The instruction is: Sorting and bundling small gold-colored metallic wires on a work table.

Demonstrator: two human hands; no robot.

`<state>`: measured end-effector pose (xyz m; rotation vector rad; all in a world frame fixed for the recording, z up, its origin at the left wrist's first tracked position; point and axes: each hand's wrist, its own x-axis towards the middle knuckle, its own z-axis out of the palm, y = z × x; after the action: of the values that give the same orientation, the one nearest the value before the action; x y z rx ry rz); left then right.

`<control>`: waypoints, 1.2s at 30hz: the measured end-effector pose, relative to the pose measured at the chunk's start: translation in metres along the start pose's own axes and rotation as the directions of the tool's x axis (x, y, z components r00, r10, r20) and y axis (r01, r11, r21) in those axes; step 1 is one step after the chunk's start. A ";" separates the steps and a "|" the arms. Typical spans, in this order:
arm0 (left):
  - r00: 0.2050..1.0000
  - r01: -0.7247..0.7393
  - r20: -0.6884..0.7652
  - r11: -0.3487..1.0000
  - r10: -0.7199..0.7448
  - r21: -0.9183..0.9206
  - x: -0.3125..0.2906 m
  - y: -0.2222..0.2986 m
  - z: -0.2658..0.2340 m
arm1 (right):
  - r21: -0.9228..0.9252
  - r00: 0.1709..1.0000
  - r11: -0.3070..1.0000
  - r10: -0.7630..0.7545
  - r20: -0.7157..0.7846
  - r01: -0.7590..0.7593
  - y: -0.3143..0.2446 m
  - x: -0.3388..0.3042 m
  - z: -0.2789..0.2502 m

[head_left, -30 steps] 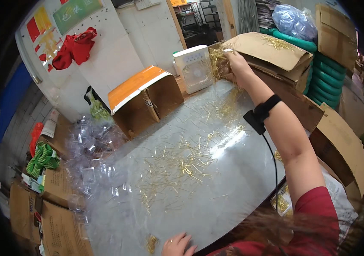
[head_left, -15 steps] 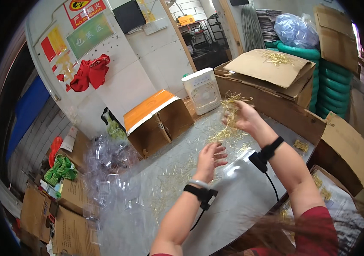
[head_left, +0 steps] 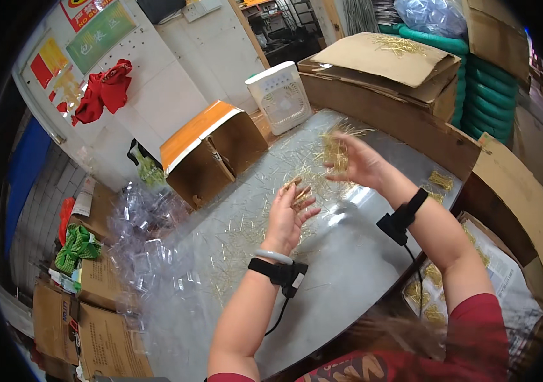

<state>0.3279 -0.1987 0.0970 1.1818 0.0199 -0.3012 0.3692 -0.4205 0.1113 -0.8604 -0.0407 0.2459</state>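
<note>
My right hand [head_left: 364,162] holds a clump of thin gold-coloured wire pins [head_left: 335,156] between fingers and thumb, just over the grey tabletop [head_left: 322,280]. To its left, my left hand [head_left: 289,216] has its fingers spread. Gold bits show at its fingertips, and I cannot make out whether they are gripped or lie behind. Below and around both hands, loose pins [head_left: 239,232] are strewn across the table. Small gathered bundles of pins [head_left: 440,181] lie near the table's right edge. Both wrists wear black straps with cabled boxes.
Clear plastic cases [head_left: 150,254] are heaped on the left. An orange-topped carton [head_left: 204,149] and a white fan [head_left: 279,99] stand at the back. More pins lie on a cardboard flap [head_left: 379,57]. At lower right, a paper-lined box [head_left: 488,286] holds several bundles.
My view has shifted, so the background sits higher. The right hand has lowered its clump toward the table. My left hand has turned, its fingers now nearer the pins.
</note>
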 end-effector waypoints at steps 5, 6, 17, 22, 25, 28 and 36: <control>0.993 -0.093 0.085 0.986 0.082 0.137 0.000 0.014 0.006 | -0.367 0.971 0.918 -0.069 0.230 0.152 0.005 -0.009 0.011; 0.991 -0.120 0.085 0.966 0.103 0.228 -0.002 0.020 0.009 | -0.500 0.972 0.853 -0.034 0.234 0.151 0.006 -0.004 0.009; 0.922 -0.156 0.184 -0.108 0.341 0.982 -0.088 -0.045 0.010 | 0.006 0.955 0.956 -0.293 0.042 0.293 -0.001 0.004 0.011; 0.835 -0.542 0.540 -0.311 -0.102 0.780 -0.142 -0.101 0.046 | 0.161 0.995 0.982 -0.097 -0.013 0.098 0.001 0.016 0.002; 0.635 -0.756 0.772 -0.227 -0.029 0.614 -0.141 -0.136 0.046 | -0.056 0.998 0.996 -0.063 -0.005 0.063 0.007 0.010 0.017; 0.603 -0.774 0.798 -0.257 -0.017 0.579 -0.135 -0.152 0.044 | 0.051 0.979 0.981 -0.189 0.077 0.186 -0.002 0.002 0.025; 0.665 -0.726 0.738 -0.326 -0.112 0.605 -0.138 -0.154 0.045 | -0.383 0.975 0.896 -0.207 0.085 0.223 -0.014 0.013 0.004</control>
<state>0.1521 -0.2621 -0.0016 2.6507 -1.5174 0.0421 0.3841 -0.4229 0.1239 -1.2398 -0.2302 0.0447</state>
